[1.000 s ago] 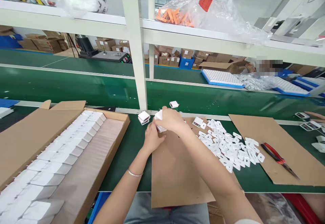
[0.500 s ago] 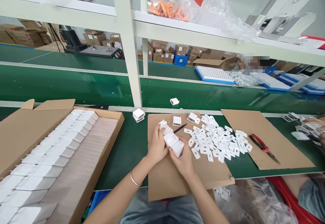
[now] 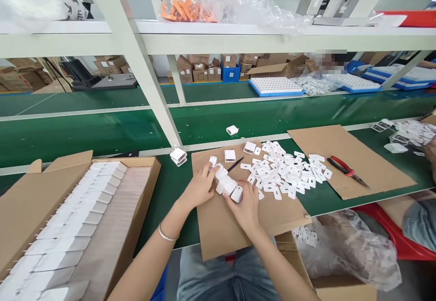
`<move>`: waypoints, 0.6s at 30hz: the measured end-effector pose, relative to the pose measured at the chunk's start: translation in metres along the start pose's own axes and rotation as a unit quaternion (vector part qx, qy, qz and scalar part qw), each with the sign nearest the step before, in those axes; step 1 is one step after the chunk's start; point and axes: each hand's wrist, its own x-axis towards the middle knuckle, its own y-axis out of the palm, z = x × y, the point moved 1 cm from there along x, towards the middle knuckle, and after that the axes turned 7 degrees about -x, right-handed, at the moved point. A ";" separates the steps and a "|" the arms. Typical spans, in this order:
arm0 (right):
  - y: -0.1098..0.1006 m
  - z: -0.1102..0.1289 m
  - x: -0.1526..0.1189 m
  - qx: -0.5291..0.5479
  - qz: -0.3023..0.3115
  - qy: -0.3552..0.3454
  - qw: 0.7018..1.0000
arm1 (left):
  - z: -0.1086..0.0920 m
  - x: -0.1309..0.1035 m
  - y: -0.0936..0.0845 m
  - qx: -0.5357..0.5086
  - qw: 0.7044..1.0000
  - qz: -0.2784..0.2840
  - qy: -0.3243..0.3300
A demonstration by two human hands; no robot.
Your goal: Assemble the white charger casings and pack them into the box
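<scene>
Several white blocks [image 3: 226,184] form a slanting row over the brown cardboard sheet [image 3: 221,233]. My left hand [image 3: 200,186] has its fingers on the upper left end of the row. At the lower right end, my right hand [image 3: 245,204] grips the last block between thumb and fingers. Just beyond the row lie a dark thin tool [image 3: 235,164] and a single white block [image 3: 230,156]. A pile of small white plates with slots [image 3: 286,169] spreads to the right of my right hand.
An open carton [image 3: 136,214] with rows of white blocks stands at the left. Red-handled pliers [image 3: 347,172] rest on another cardboard sheet [image 3: 381,173]. A metal post [image 3: 150,82] rises behind. Another person's hand [image 3: 431,153] is at the right edge.
The view has shifted and tilted. The row of blocks, held up between both hands before, is now lower against the cardboard, and my left fingers have spread along its upper end.
</scene>
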 end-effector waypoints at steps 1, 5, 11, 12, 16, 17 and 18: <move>0.000 0.000 -0.001 -0.014 0.003 -0.003 1.000 | 0.001 0.004 -0.009 0.007 1.000 0.017 0.002; -0.006 -0.001 -0.002 -0.055 0.032 -0.012 0.998 | 0.008 0.037 -0.035 0.013 0.995 0.101 -0.019; -0.026 -0.003 -0.002 -0.058 0.133 0.032 0.989 | 0.021 0.088 -0.036 -0.015 0.971 0.236 0.044; -0.029 -0.004 -0.001 -0.054 0.142 0.036 0.988 | 0.022 0.091 -0.035 -0.008 0.967 0.249 0.053; -0.037 -0.011 0.002 -0.036 0.159 0.024 0.986 | 0.023 0.082 -0.039 0.003 0.963 0.264 0.047; -0.037 -0.013 0.004 -0.030 0.159 0.020 0.987 | 0.023 0.076 -0.041 0.007 0.963 0.265 0.042; -0.037 -0.014 0.006 -0.021 0.160 0.017 0.987 | 0.022 0.069 -0.043 0.007 0.964 0.264 0.036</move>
